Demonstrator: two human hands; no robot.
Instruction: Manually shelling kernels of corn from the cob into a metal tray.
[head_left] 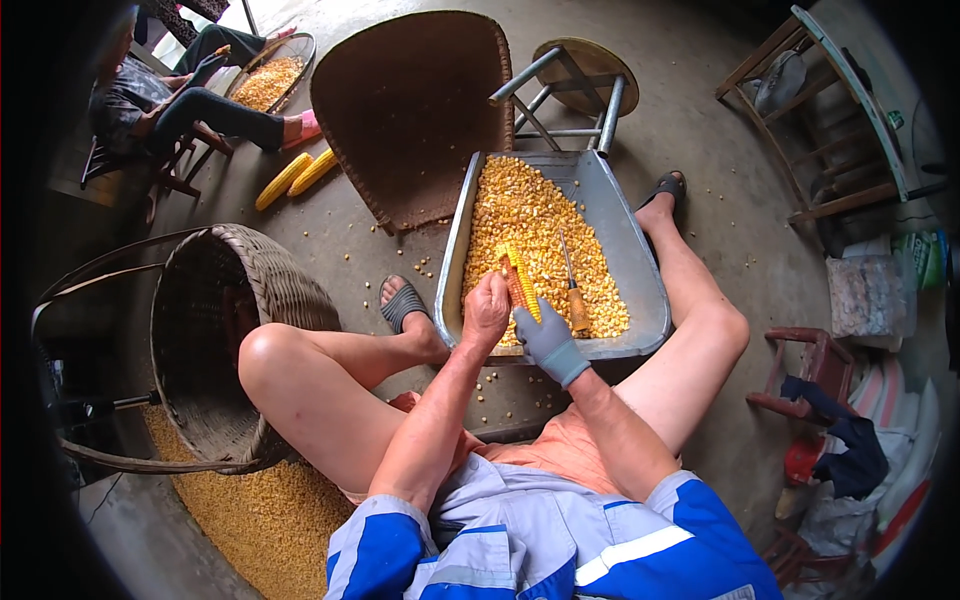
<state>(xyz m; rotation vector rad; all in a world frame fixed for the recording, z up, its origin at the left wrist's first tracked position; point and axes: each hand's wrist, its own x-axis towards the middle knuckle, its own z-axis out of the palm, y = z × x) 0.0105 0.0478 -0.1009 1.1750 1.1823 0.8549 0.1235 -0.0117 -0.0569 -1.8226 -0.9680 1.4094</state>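
Note:
A partly stripped corn cob (pixel 527 292), with yellow kernels and a reddish bare strip, is held over a grey metal tub (pixel 637 255). My bare left hand (pixel 486 308) is closed against the cob's left side. In a grey glove, my right hand (pixel 550 340) grips its lower right end; the palm sides of both hands are hidden. Loose corn kernels (pixel 525 205) heap up inside the tub. On them, just right of the cob, lies a thin metal spike tool with a wooden handle (pixel 578 310).
A big woven basket (pixel 290 285) lies tipped at left, near a spread of kernels (pixel 255 515). Beyond the tub are a brown woven tray (pixel 410 110) and a round stool (pixel 590 80). Whole corn cobs (pixel 285 180) lie near a seated person (pixel 150 100). A small red stool (pixel 805 370) stands right.

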